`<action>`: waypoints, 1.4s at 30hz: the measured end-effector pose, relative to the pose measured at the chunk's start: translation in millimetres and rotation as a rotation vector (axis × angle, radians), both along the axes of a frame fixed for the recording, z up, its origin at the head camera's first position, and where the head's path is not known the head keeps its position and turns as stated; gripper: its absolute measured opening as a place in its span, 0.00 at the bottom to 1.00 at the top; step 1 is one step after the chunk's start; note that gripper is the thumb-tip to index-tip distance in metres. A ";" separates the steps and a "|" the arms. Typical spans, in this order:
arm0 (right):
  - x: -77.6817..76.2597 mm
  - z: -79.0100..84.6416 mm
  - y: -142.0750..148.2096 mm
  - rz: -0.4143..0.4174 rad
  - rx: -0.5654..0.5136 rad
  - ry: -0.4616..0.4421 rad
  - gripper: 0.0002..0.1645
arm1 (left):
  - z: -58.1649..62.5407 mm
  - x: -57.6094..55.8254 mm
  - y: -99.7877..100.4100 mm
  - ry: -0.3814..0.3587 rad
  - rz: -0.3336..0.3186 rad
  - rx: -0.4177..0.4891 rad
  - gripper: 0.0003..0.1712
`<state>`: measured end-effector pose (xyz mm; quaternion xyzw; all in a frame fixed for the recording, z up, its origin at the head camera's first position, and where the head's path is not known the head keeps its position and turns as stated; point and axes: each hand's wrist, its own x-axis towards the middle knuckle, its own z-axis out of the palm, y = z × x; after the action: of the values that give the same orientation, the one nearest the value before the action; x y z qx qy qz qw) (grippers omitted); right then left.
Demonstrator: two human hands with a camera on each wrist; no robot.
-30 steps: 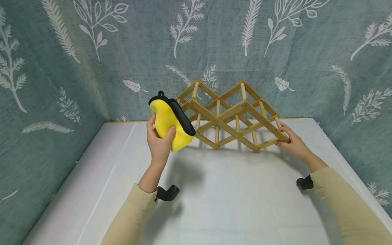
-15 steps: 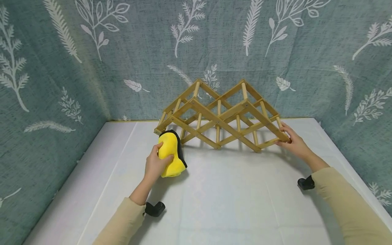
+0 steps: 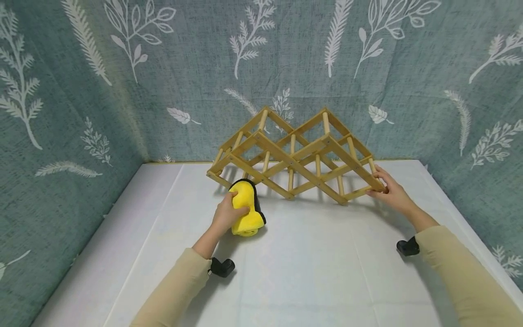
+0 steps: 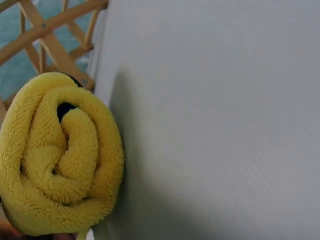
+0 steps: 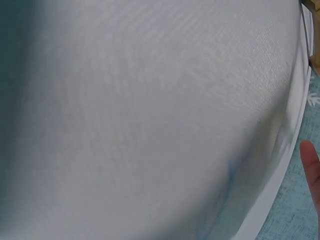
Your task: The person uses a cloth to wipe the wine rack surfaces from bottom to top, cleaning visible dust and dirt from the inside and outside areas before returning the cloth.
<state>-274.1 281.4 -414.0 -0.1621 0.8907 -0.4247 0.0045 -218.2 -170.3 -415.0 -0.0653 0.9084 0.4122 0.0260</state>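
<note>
My left hand grips a rolled yellow towel with black edging, close to the table at the front left of a folding wooden rack. The towel's far end reaches the rack's lower left cell; whether it has entered cannot be told. In the left wrist view the rolled end of the towel shows its fluffy spiral, with the rack behind it. My right hand holds the right end of the rack, fingers around its lower corner. Only one finger of it appears in the right wrist view.
The rack stands on a white-covered table near its back edge. A teal curtain with white leaf prints hangs behind and along both sides. A black wrist mount sits at each cuff.
The towel came down from the air at the rack's left end to just above or on the table, then shifted right along the rack's front. The right hand has stayed on the rack.
</note>
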 end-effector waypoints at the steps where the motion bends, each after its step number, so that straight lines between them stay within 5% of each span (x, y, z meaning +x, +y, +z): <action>1: 0.2 -0.5 -0.1 -0.001 0.004 0.001 0.29 | 1.2 -0.9 3.6 -0.001 -0.004 0.009 0.40; 12: -0.6 -1.4 -0.4 -0.016 0.014 -0.011 0.29 | 19.1 -8.0 25.3 0.013 -0.073 0.106 0.40; 23: -1.2 -1.2 0.1 -0.012 -0.006 -0.020 0.30 | 44.7 22.1 24.3 0.037 -0.224 0.177 0.40; 28: -2.6 -2.3 1.1 -0.014 0.009 -0.021 0.30 | 38.1 24.5 8.6 0.008 -0.171 0.068 0.40; 35: -2.2 -1.9 1.2 -0.013 0.022 -0.013 0.29 | 19.7 17.5 -16.3 -0.122 -0.081 -0.101 0.39; 42: -0.2 -0.2 0.8 -0.022 0.037 -0.016 0.29 | 17.9 4.1 -13.0 -0.155 -0.087 -0.127 0.39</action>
<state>-274.2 282.2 -414.2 -0.1490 0.8999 -0.4096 0.0099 -214.2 -183.3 -397.1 -0.0590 0.9299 0.3461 0.1097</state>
